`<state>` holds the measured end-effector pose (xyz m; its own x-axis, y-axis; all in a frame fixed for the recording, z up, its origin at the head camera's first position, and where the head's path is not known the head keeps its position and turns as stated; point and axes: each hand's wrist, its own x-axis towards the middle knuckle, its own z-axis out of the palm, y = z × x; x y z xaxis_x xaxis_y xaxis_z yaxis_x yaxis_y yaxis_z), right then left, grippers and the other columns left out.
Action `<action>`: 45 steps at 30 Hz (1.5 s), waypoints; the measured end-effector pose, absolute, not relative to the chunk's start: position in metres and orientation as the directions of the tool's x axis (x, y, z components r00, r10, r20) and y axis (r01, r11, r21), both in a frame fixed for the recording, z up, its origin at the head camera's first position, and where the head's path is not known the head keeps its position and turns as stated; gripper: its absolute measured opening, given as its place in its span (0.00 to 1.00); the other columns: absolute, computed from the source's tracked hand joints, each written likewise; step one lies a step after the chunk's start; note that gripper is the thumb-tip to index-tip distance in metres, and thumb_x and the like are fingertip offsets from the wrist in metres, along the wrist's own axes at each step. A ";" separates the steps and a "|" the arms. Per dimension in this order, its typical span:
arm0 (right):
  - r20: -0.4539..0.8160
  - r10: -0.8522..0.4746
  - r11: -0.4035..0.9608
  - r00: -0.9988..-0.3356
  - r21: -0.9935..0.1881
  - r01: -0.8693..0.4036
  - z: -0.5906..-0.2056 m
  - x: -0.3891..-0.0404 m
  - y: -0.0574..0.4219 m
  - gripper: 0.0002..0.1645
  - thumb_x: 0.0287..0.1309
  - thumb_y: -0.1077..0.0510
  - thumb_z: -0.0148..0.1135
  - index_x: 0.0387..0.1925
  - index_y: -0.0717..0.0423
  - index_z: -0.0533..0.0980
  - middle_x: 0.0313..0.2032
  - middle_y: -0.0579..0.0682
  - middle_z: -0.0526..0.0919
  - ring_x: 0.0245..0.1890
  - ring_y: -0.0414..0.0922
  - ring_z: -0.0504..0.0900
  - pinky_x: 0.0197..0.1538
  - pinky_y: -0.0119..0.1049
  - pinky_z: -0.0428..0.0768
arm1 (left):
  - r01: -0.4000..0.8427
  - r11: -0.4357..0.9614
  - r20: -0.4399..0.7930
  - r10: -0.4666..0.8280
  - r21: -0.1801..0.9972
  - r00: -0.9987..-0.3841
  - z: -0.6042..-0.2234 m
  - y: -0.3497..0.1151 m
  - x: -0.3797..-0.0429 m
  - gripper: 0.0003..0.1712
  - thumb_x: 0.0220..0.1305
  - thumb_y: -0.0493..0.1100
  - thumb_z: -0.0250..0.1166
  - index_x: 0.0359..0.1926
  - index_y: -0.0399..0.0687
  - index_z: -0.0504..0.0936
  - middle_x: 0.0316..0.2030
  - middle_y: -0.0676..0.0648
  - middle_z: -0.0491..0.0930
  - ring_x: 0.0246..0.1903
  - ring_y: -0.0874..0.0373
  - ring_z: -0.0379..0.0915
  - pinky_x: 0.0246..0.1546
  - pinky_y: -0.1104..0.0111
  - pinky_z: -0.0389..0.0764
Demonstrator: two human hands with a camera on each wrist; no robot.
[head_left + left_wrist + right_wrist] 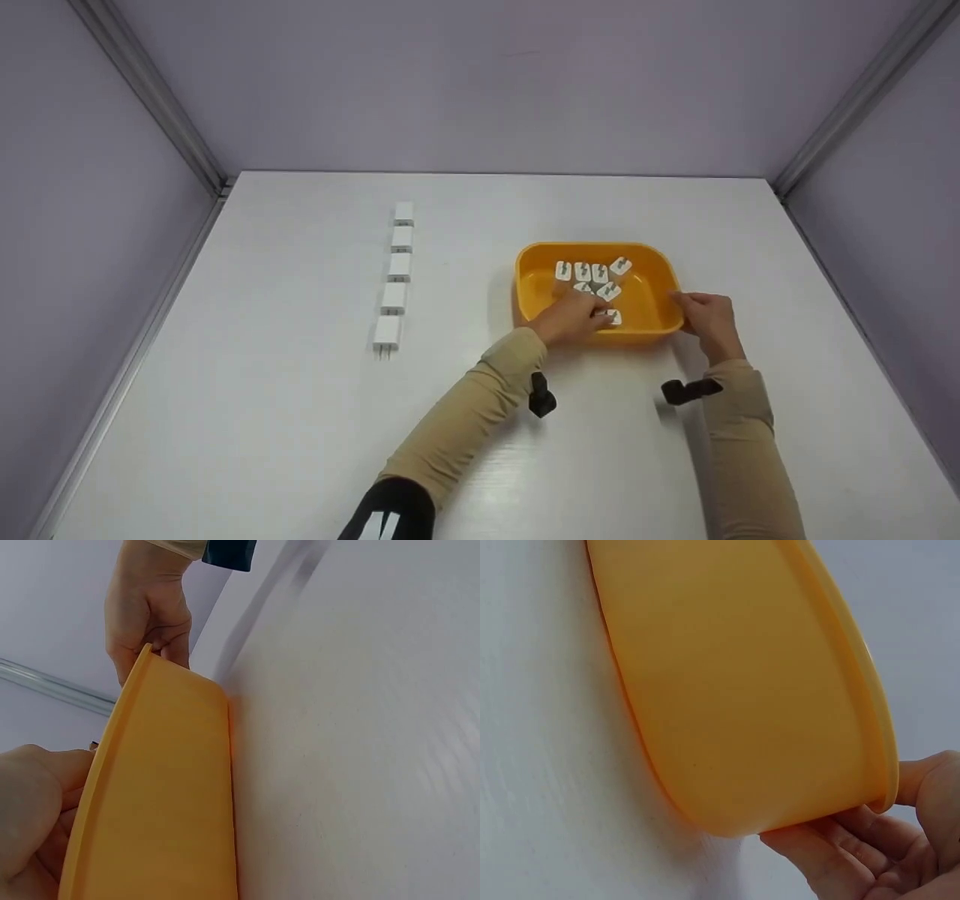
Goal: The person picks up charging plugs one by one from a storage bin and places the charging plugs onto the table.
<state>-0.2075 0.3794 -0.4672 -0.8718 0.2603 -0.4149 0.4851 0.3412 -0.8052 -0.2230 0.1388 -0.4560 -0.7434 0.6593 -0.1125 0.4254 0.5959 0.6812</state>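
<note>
A yellow plastic tub [651, 300] stands on the white table, holding several white two-pin charger plugs [583, 271], prongs upward. My left hand [574, 315] reaches over the tub's near wall, close to a plug [614, 317] beside the thumb. Its fingertips are hidden behind the tub's wall in the left wrist view, so I cannot tell whether they pinch a plug. At the tub's right end my right hand [709, 319] grips the rim. In the right wrist view its thumb is at the rim and its fingers [810, 851] lie against the outer wall.
To the left, several white charger plugs [400, 267] lie in a line running away from me; the nearest plug [387, 332] has its prongs toward me. The table [247, 337] is enclosed by pale walls [480, 90] at the back and sides.
</note>
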 end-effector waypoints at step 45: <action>-0.381 0.240 0.258 -0.893 -0.862 0.437 -0.465 -0.206 0.379 0.35 0.66 0.48 0.55 0.63 0.71 0.67 0.28 0.35 0.79 0.29 0.29 0.82 0.37 0.21 0.83 | 0.472 0.514 0.079 0.612 0.716 -0.787 -0.406 0.091 -0.226 0.19 0.70 0.45 0.57 0.56 0.41 0.80 0.43 0.42 0.85 0.33 0.62 0.69 0.33 0.80 0.69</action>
<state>-0.2059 0.3790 -0.4645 -0.8929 0.2400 -0.3809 0.4370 0.2584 -0.8615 -0.2257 0.0906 -0.4057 -0.7870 0.6118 0.0793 0.4719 0.5141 0.7162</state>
